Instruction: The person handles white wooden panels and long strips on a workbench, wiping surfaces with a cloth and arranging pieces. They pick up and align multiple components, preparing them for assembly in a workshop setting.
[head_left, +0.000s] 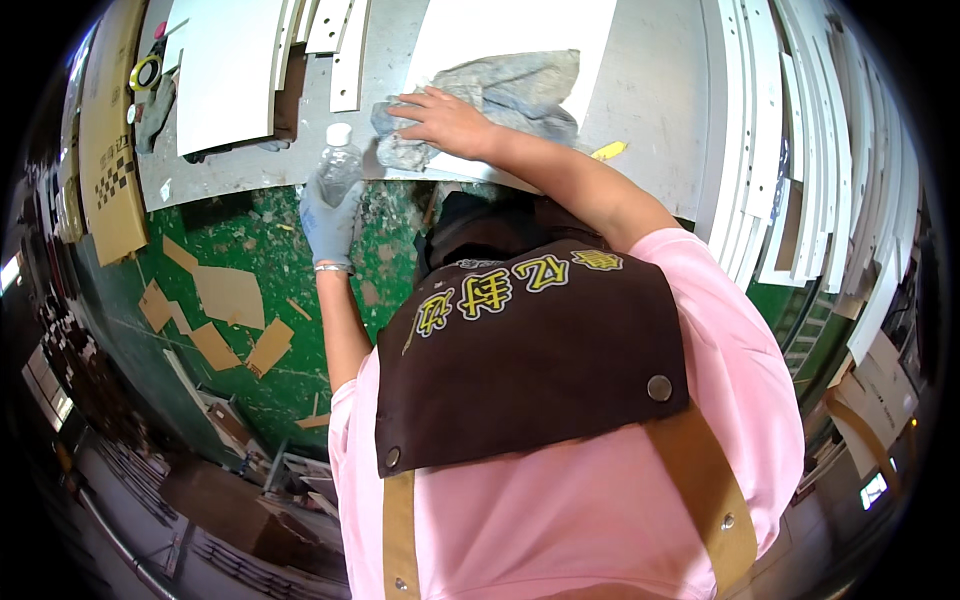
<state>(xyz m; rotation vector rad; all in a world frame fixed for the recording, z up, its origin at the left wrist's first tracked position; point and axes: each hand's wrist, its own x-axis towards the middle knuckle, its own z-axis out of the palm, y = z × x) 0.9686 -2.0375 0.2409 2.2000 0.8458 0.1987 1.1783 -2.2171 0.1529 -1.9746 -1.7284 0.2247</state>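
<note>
My left hand (pixel 330 226), in a pale grey glove, is closed around a clear plastic bottle (pixel 339 166) with a white cap, upright at the near edge of the grey table. My bare right hand (pixel 448 123) lies flat with spread fingers on a crumpled grey-blue cloth (pixel 525 88). Beneath the cloth is a long white panel (pixel 485 28), partly covered by it and by my right forearm. To the right of that forearm lies a small yellow tool (pixel 609 151), too small to make out its kind.
White panels (pixel 226 78) and narrow strips with holes (pixel 347 58) lie at the table's left. A tape roll (pixel 146 73) and a dark glove (pixel 154 116) sit beside them. Long white boards (pixel 745 120) are stacked at right. Cardboard scraps (pixel 228 296) litter the green floor.
</note>
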